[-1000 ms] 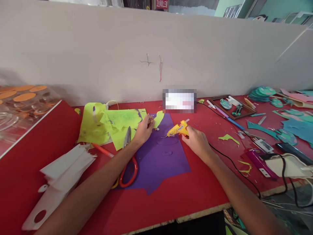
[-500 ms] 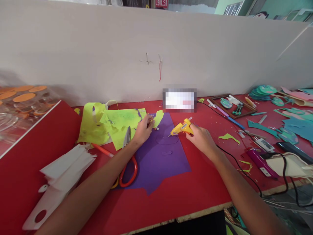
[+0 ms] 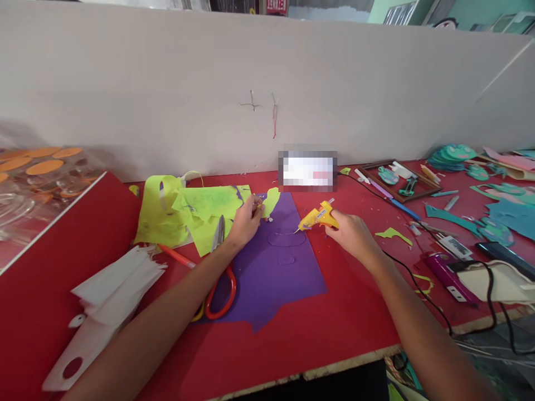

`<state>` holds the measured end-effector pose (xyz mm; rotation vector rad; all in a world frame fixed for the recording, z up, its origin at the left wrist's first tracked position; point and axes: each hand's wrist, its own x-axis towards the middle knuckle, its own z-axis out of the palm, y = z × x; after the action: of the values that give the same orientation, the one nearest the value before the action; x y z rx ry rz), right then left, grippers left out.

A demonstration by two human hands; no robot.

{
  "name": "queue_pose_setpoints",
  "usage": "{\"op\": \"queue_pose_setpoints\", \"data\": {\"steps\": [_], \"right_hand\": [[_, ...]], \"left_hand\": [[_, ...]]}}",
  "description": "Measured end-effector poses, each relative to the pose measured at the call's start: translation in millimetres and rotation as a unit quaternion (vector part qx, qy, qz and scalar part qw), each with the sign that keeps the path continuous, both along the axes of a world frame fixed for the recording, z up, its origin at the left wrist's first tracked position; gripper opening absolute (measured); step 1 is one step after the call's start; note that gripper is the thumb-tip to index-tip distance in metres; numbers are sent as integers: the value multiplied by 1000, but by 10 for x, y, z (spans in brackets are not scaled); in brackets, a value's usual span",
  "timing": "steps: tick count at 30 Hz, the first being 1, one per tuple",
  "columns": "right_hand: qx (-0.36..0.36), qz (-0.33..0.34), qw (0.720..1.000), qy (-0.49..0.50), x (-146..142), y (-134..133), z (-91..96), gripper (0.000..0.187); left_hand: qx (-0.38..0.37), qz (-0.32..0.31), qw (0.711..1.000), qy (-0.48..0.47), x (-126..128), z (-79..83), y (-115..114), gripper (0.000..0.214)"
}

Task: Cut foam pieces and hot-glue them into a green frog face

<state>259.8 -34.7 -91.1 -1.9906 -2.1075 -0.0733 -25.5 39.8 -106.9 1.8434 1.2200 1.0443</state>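
My right hand (image 3: 349,231) is wrapped round a yellow hot glue gun (image 3: 317,216), its nozzle pointing left, low over a purple felt sheet (image 3: 271,298). A thin pale strand runs from the nozzle along the sheet, by a drawn or cut oval outline (image 3: 286,239). In my left hand (image 3: 247,220), closed at the sheet's upper left, is a small yellow-green felt piece (image 3: 272,201), pinched by its left end. Scissors with red handles (image 3: 221,298) lie under my left forearm, blades showing beside the wrist. A small purple cutout (image 3: 286,261) rests on the sheet.
Yellow-green felt sheets (image 3: 204,203) lie left of my left hand, and white cut pieces (image 3: 112,301) are further left. On the right are a brown tray (image 3: 412,195), a purple device (image 3: 449,278), black cables and teal felt pieces (image 3: 510,217). A grey wall (image 3: 167,89) stands behind.
My right hand and the glue gun have shifted slightly right, and the pale strand from the nozzle stretches along the purple sheet. My left hand stays with the yellow-green piece.
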Motion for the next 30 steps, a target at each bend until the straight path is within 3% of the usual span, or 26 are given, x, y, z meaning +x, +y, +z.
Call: {"op": "queue_pose_setpoints", "data": {"steps": [10, 15, 25, 30], "right_hand": [[19, 21, 1000, 7, 107, 26, -45, 15], [21, -5, 1000, -1, 87, 27, -35, 18], [30, -45, 998, 42, -149, -48, 32, 71], [47, -23, 998, 39, -304, -75, -40, 62]], "left_hand": [[-5, -1, 1000, -9, -4, -2, -6, 5], [-2, 3, 1000, -8, -5, 0, 0, 5], [8, 2, 1000, -2, -4, -2, -4, 4], [6, 4, 1000, -3, -4, -17, 9, 4]]}}
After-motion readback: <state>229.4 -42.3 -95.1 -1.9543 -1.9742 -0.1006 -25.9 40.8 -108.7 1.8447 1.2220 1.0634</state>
